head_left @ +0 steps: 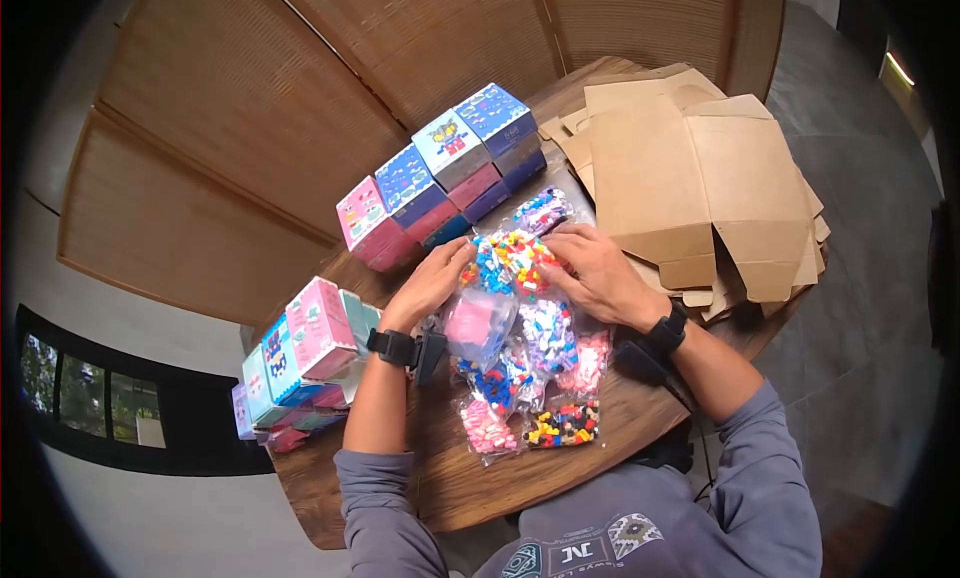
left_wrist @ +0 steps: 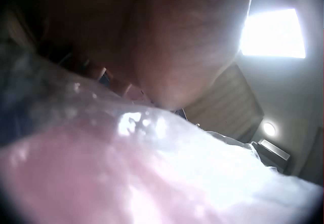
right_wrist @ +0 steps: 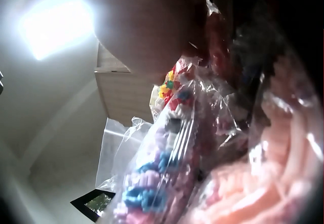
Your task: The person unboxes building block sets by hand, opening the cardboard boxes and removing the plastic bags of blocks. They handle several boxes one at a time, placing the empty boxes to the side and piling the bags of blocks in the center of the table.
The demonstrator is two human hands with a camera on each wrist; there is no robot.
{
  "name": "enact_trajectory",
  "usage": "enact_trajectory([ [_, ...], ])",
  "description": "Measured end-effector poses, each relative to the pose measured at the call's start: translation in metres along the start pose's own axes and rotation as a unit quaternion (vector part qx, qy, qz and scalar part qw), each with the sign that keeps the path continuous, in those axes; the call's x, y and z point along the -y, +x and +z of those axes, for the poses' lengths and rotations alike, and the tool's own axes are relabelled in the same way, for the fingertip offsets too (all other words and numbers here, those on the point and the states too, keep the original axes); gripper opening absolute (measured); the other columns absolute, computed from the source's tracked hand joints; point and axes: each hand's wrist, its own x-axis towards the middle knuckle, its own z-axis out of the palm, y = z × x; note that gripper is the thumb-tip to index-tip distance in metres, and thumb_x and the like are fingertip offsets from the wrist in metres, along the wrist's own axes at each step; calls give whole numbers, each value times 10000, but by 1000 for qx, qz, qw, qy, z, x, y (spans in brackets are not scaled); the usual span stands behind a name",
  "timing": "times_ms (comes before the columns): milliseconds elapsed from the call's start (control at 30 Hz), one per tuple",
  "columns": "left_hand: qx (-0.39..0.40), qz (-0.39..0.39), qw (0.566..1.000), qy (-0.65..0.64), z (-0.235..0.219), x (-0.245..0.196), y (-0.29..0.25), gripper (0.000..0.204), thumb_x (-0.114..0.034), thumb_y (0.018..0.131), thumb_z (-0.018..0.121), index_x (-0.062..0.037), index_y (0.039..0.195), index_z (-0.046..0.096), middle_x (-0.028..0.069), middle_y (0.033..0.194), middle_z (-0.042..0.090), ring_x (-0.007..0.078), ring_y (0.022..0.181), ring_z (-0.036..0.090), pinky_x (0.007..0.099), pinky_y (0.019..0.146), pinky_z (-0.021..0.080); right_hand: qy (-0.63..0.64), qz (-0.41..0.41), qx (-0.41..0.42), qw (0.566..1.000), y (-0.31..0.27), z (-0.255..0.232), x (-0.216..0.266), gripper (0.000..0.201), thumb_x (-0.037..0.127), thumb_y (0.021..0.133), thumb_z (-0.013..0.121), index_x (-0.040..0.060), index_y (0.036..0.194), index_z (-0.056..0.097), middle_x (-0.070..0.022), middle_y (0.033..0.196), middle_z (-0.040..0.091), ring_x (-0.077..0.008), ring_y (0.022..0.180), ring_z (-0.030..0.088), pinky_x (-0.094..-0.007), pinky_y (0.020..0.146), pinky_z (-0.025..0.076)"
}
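Clear bags of small coloured pieces lie in a heap on the wooden table. At the top of the heap, my left hand (head_left: 432,284) touches the left side of a bag of blue, red and yellow pieces (head_left: 510,260); my right hand (head_left: 606,277) lies on its right side, fingers bent loosely. Below them is a clear bag with a pink item (head_left: 472,320), which also fills the lower left wrist view. A bag of lilac and blue pieces (right_wrist: 149,183) shows close up in the right wrist view, beside a peach-coloured bag (right_wrist: 253,188). Some fingertips are hidden.
A row of stacked small boxes (head_left: 409,178) stands behind the heap, and another group of boxes (head_left: 318,328) is at the left edge. Flattened brown cardboard (head_left: 655,168) is piled at the right. A folding screen (head_left: 240,88) stands behind the table (head_left: 470,493).
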Motion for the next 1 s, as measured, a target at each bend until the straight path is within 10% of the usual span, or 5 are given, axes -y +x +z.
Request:
enact_trajectory([
  [267, 39, -22, 999, -15, -14, 9, -16, 487, -340, 974, 584, 24, 1298, 563, 146, 1226, 639, 218, 1132, 599, 320, 959, 461, 31, -31, 7, 999, -2, 1, 5, 294, 283, 888, 677, -10, 871, 688, -158, 951, 696, -310, 936, 633, -401, 842, 500],
  [433, -168, 4, 985, -35, -53, -18, -13, 385, -254, 929, 653, 36, 1182, 640, 121, 1078, 695, 148, 931, 645, 286, 838, 510, 51, -24, -4, 998, -2, 3, 2, 270, 265, 898, 666, -2, 862, 688, -149, 930, 694, -307, 924, 633, -401, 835, 496],
  [567, -397, 62, 912, 78, -92, -22, 8, 539, -366, 860, 685, 52, 1196, 631, 236, 1206, 643, 292, 1088, 635, 376, 918, 498, 62, -22, -7, 998, -3, 4, -2, 263, 258, 896, 664, 1, 845, 685, -147, 920, 693, -302, 920, 630, -404, 831, 493],
  [733, -303, -120, 945, -2, -135, 64, 65, 889, -445, 857, 709, 34, 1481, 296, 265, 1409, 467, 304, 1173, 586, 386, 921, 502, 58, -16, -5, 998, -4, 3, -2, 266, 252, 893, 660, -5, 831, 683, -150, 917, 692, -301, 928, 629, -406, 832, 492],
  [1000, -286, -185, 933, -117, -94, 3, 37, 1050, -438, 752, 801, 7, 1508, 223, 207, 1394, 491, 309, 1235, 532, 473, 905, 516, 56, -15, -6, 998, -5, 5, -4, 273, 260, 890, 664, -7, 841, 691, -152, 924, 694, -303, 935, 628, -406, 839, 490],
])
